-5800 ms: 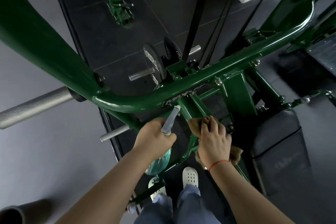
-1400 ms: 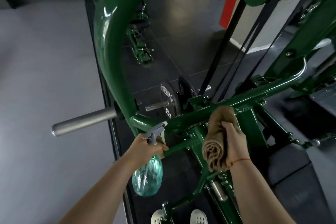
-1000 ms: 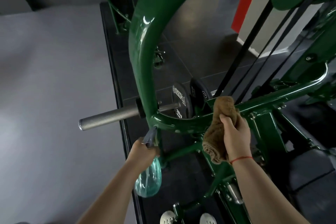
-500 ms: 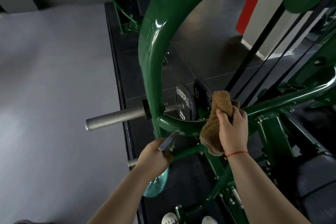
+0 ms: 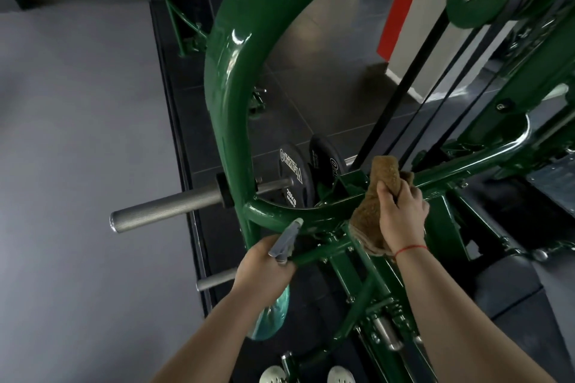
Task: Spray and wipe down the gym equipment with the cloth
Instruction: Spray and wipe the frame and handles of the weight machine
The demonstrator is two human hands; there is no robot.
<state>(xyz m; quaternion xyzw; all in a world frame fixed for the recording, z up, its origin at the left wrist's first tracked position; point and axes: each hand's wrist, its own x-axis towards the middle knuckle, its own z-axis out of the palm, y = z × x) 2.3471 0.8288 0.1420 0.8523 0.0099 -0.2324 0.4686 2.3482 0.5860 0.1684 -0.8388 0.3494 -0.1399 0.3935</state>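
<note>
A glossy green machine frame (image 5: 227, 96) arches over the view and bends into a crossbar (image 5: 280, 214) at its foot. My left hand (image 5: 261, 267) grips a teal spray bottle (image 5: 270, 314) by its neck, and the grey nozzle (image 5: 287, 236) points up at the bend of the crossbar. My right hand (image 5: 401, 211) holds a brown cloth (image 5: 373, 196) bunched against the crossbar, right of the bend. Most of the bottle hangs below my left hand.
A knurled steel peg (image 5: 168, 207) juts left from the frame, with a shorter peg (image 5: 214, 283) below it. Two black weight plates (image 5: 292, 177) sit behind the crossbar. Black belts (image 5: 398, 96) run up to a pulley. A black seat pad (image 5: 504, 286) lies at the right.
My view rose from the lower frame up to the arch. My right hand carried the cloth up onto the crossbar. My left hand brought the nozzle up close under the bend.
</note>
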